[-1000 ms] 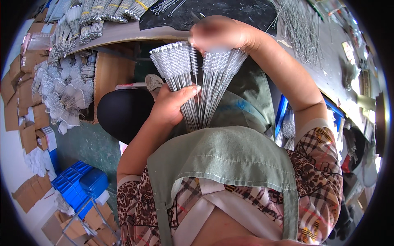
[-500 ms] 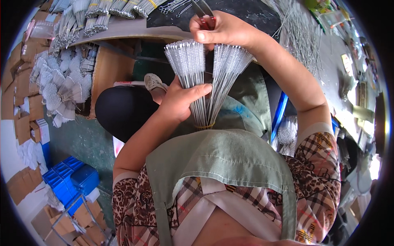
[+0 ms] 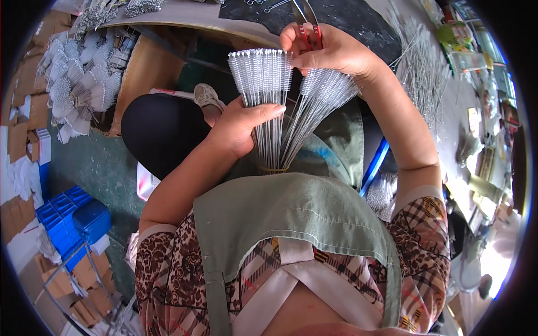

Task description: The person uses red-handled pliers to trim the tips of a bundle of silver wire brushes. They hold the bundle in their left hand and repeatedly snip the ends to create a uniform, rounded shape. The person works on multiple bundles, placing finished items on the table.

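A bundle of thin wire brushes [image 3: 260, 78] with white bristle heads is upright over my lap, split into two fans. My left hand [image 3: 240, 127] is closed round the left fan, thumb across the wires. The wires gather at a yellowish band [image 3: 274, 169] by the apron's edge. My right hand [image 3: 336, 51] is closed on red-handled scissors [image 3: 311, 37], their metal blades pointing away and spread apart. Its fingertips are at the brush heads beside the gap between the fans. The right fan leans outward beneath this hand. Whether the fingertips pinch a single brush is hard to see.
Ahead stands a worktable with a black mat [image 3: 358, 25] and loose looped wires. Loose brushes [image 3: 423, 78] lie at its right. Bundled brushes [image 3: 84, 89] fill a box at left. Blue crates [image 3: 64, 224] and cardboard are on the left floor; a blue bar [image 3: 374, 167] is at right.
My right hand has moved a little right and lower, with the scissors, toward the brush heads. The right fan leans further right and the gap has widened. The whole view has shifted slightly.
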A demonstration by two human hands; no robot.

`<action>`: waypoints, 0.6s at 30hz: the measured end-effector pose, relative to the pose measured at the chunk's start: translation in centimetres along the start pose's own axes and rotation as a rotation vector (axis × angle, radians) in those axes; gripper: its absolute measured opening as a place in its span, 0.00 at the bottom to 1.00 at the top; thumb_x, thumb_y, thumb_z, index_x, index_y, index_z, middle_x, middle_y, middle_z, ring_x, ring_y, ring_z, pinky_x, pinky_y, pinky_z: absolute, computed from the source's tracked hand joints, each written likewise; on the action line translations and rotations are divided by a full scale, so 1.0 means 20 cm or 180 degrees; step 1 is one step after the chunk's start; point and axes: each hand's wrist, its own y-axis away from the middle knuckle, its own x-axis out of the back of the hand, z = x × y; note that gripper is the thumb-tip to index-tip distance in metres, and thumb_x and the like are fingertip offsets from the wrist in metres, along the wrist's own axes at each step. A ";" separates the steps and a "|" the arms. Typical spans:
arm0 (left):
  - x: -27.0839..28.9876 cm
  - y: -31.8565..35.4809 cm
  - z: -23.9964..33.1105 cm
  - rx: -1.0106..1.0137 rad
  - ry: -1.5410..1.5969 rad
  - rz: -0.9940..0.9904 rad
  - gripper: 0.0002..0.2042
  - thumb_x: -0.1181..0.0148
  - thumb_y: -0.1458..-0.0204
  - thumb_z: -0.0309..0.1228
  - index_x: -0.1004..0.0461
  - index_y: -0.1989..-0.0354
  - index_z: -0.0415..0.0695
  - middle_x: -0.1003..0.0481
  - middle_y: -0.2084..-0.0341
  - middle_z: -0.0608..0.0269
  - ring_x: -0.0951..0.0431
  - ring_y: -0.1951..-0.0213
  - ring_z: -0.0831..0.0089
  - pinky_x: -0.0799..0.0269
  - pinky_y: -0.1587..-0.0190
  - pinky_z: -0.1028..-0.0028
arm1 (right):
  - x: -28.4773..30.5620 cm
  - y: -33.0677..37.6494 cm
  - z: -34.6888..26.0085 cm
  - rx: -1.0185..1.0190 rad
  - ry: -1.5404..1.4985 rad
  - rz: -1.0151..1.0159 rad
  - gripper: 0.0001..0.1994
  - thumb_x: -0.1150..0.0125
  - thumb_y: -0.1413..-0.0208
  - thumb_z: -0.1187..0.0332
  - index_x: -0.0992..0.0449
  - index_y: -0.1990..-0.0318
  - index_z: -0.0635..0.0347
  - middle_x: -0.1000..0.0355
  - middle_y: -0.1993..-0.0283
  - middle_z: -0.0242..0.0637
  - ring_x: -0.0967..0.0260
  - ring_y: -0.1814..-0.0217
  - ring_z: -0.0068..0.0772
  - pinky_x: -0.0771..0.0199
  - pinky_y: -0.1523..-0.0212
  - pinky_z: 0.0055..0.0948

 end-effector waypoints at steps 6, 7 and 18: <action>-0.01 -0.01 0.00 -0.0016 0.0078 -0.0078 0.09 0.40 0.55 0.25 0.28 0.64 0.39 0.26 0.72 0.64 0.26 0.70 0.75 0.29 0.64 0.75 | 0.02 -0.01 0.04 0.0321 -0.0055 -0.0049 0.10 0.42 0.59 0.72 0.29 0.66 0.60 0.31 0.75 0.33 0.32 0.71 0.25 0.32 0.65 0.21; 0.00 -0.01 -0.01 -0.0030 0.0056 -0.0069 0.09 0.40 0.55 0.25 0.28 0.64 0.39 0.26 0.72 0.63 0.26 0.70 0.75 0.30 0.64 0.75 | 0.03 -0.02 0.05 0.0440 0.0017 -0.0131 0.10 0.43 0.60 0.72 0.29 0.66 0.60 0.32 0.75 0.33 0.32 0.71 0.25 0.32 0.65 0.21; -0.01 -0.02 0.01 0.0033 0.0093 -0.0110 0.14 0.39 0.57 0.24 0.30 0.60 0.37 0.27 0.68 0.63 0.27 0.66 0.76 0.30 0.60 0.74 | 0.00 0.00 0.00 0.0090 -0.0255 -0.0006 0.10 0.37 0.55 0.69 0.32 0.68 0.59 0.36 0.75 0.27 0.36 0.73 0.21 0.37 0.68 0.17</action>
